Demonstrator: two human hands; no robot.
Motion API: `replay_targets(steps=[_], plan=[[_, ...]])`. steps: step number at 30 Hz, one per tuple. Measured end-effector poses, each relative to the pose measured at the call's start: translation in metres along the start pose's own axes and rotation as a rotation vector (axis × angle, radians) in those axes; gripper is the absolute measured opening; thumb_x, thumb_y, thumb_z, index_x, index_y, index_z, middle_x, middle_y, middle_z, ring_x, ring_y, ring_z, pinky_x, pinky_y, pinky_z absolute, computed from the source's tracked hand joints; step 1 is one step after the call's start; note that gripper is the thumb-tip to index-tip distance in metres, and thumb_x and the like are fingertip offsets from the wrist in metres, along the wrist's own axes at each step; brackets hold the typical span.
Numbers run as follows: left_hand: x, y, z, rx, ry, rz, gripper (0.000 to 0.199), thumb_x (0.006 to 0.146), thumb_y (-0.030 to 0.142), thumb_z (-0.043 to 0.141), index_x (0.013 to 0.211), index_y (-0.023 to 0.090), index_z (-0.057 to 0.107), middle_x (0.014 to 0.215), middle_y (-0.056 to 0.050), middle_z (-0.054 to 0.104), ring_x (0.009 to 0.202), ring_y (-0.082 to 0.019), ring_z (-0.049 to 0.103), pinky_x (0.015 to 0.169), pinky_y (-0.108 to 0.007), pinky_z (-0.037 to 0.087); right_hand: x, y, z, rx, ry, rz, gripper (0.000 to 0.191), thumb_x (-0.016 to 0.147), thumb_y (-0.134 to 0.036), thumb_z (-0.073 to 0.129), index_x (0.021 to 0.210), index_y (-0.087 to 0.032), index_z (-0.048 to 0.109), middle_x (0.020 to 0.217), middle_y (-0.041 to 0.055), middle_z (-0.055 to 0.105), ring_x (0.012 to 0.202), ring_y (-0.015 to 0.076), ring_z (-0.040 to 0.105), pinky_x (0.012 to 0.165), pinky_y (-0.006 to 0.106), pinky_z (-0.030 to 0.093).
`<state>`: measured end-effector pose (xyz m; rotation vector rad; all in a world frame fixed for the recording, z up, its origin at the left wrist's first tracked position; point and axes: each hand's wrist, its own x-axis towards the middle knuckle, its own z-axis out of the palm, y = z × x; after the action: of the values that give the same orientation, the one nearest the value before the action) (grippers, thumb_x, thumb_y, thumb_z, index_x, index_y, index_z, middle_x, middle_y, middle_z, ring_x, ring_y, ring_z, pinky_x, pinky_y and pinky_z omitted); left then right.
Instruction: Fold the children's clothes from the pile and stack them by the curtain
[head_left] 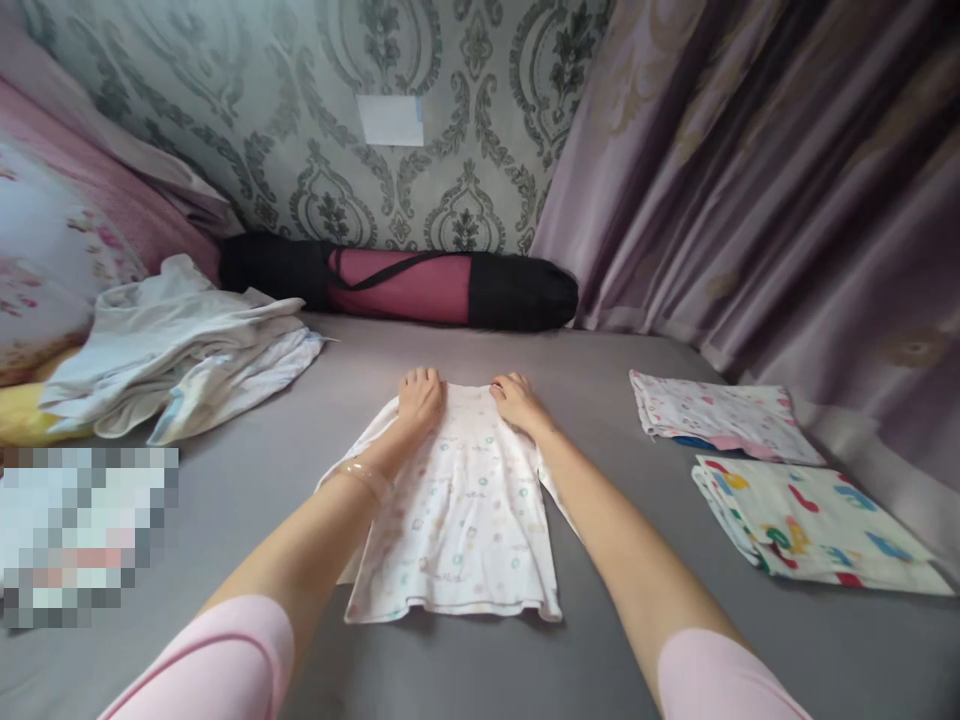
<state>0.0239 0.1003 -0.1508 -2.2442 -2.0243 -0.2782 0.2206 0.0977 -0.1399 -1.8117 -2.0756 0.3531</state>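
A small white long-sleeved shirt (469, 510) with a pale print lies spread on the grey sheet, its hem towards me. At its far end, my left hand (421, 400) is closed on the left shoulder, fingers curled down over the fabric. My right hand (519, 402) pinches the right shoulder beside the neckline. Both forearms reach over the sides of the shirt, and the sleeves are partly hidden beneath them. Slight creases run down the shirt's front.
A loose heap of pale clothes (187, 350) lies at the left. On the right rest a folded pink-patterned cloth (720, 410) and a folded colourful-print cloth (817, 520). A long black and maroon bag (405, 285) lies along the wall. Purple curtains (720, 180) hang at the right.
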Motion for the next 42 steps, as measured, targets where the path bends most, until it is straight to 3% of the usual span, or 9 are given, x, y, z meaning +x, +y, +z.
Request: replay_targets(steps=[4,7,10,17,23,29,32,38,42], plan=[[-0.001,0.0,-0.015,0.02,0.036,0.065,0.031,0.097,0.027,0.036,0.112,0.01,0.057,0.115,-0.021,0.06,0.108,-0.033,0.054,0.09,-0.043,0.04,-0.012,0.03,-0.037,0.123,0.005,0.067,0.03,0.099,-0.023,0.042,0.12,-0.017,0.062,0.117,0.0086,0.068,0.105,0.0149,0.063,0.089,0.024,0.046],[-0.002,0.008,-0.026,-0.08,0.112,0.235,0.029,0.098,0.026,0.035,0.111,0.014,0.058,0.11,-0.017,0.062,0.105,-0.029,0.056,0.089,-0.041,0.042,-0.056,0.07,-0.062,0.178,-0.017,0.186,0.027,0.096,-0.022,0.042,0.099,-0.015,0.069,0.091,0.0068,0.074,0.08,0.014,0.068,0.072,0.022,0.05],[-0.002,0.028,-0.028,-0.268,0.046,0.509,0.029,0.097,0.021,0.035,0.105,0.017,0.062,0.104,-0.012,0.065,0.1,-0.024,0.059,0.091,-0.036,0.045,-0.115,0.101,-0.077,0.168,-0.143,0.376,0.023,0.09,-0.031,0.054,0.078,-0.015,0.067,0.067,0.0032,0.07,0.056,0.0115,0.062,0.054,0.019,0.045],[-0.016,0.084,-0.002,-0.44,-0.085,0.634,0.034,0.09,0.01,0.036,0.112,0.016,0.062,0.114,-0.013,0.064,0.112,-0.022,0.058,0.1,-0.034,0.045,-0.197,0.088,-0.094,0.052,-0.168,0.423,0.025,0.069,-0.043,0.072,0.067,-0.02,0.061,0.056,-0.0023,0.061,0.057,0.0133,0.059,0.053,0.021,0.041],[-0.033,0.091,0.013,-0.488,-0.009,0.629,0.044,0.09,0.01,0.033,0.13,0.011,0.051,0.13,-0.018,0.057,0.123,-0.024,0.051,0.108,-0.043,0.039,-0.199,0.074,-0.098,0.16,-0.171,0.393,0.02,0.066,-0.036,0.067,0.06,-0.02,0.057,0.056,-0.0041,0.056,0.056,0.0113,0.052,0.052,0.021,0.037],[-0.036,0.095,0.015,-0.415,0.03,0.631,0.045,0.099,0.027,0.03,0.135,0.007,0.049,0.137,-0.02,0.053,0.133,-0.026,0.043,0.115,-0.042,0.03,-0.176,0.086,-0.122,0.477,0.19,0.36,0.017,0.064,-0.037,0.057,0.066,-0.022,0.049,0.053,-0.0078,0.044,0.051,0.0099,0.04,0.048,0.021,0.03],[-0.037,0.098,0.016,-0.359,0.004,0.659,0.049,0.1,0.034,0.029,0.139,0.009,0.045,0.143,-0.019,0.05,0.139,-0.027,0.036,0.117,-0.045,0.026,-0.172,0.101,-0.137,0.522,0.284,0.282,0.019,0.068,-0.038,0.059,0.075,-0.022,0.05,0.058,-0.0064,0.051,0.052,0.011,0.043,0.049,0.022,0.031],[-0.04,0.1,0.015,-0.292,-0.064,0.58,0.064,0.097,0.056,0.031,0.146,0.014,0.038,0.15,-0.017,0.041,0.145,-0.031,0.028,0.117,-0.047,0.021,-0.182,0.151,-0.138,0.299,0.212,0.27,0.021,0.076,-0.034,0.06,0.09,-0.018,0.06,0.079,0.0022,0.066,0.074,0.0174,0.059,0.067,0.027,0.044],[-0.042,0.101,0.011,-0.25,-0.093,0.565,0.074,0.095,0.062,0.033,0.148,0.011,0.035,0.152,-0.02,0.038,0.145,-0.035,0.025,0.117,-0.045,0.02,-0.187,0.16,-0.119,-0.123,0.128,0.348,0.019,0.085,-0.024,0.053,0.098,-0.019,0.065,0.098,0.0085,0.069,0.091,0.0223,0.062,0.079,0.032,0.044]])
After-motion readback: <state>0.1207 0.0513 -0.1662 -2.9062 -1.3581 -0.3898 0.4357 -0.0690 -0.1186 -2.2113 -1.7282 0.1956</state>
